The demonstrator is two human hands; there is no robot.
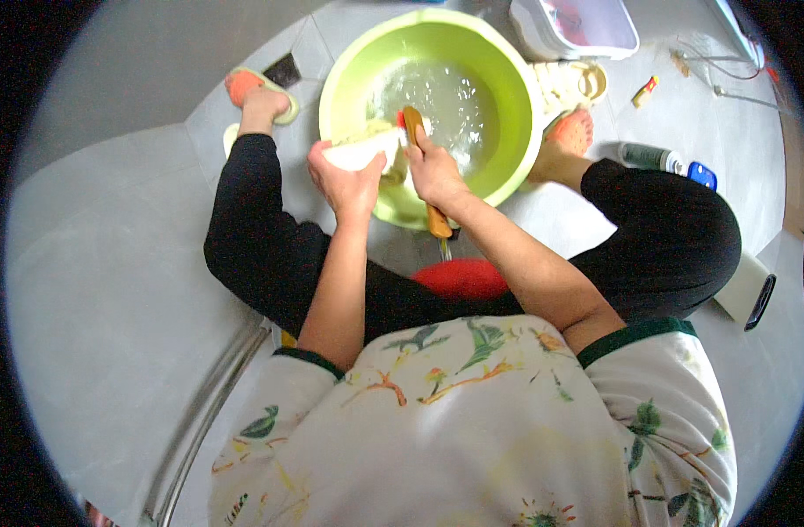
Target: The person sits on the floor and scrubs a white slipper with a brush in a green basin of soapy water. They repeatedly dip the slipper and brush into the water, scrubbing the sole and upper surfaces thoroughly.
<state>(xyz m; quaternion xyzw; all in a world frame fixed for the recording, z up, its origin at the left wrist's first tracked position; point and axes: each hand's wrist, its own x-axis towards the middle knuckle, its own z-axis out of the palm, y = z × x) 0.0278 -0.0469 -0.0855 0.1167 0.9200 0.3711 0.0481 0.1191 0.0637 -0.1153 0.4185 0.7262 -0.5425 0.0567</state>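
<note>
Over the lime-green basin [331,97], my left hand [353,182] is closed around a thick white piece [360,151] with pale yellowish parts, which looks like a shoe or slipper. My right hand [435,176] grips a wooden-handled brush [439,221]. Its far end lies close beside the white piece; the bristles are mostly hidden, so whether they touch cannot be told. Cloudy water [454,105] with bright glints fills the bottom of the basin.
The basin stands between my feet on grey floor tiles [112,228]. Beyond it on the right are a whitish plastic tub [586,42] and a cream slotted thing [569,83]. A spray can [649,157] lies by my right knee. A red rounded thing [461,277] shows below the basin.
</note>
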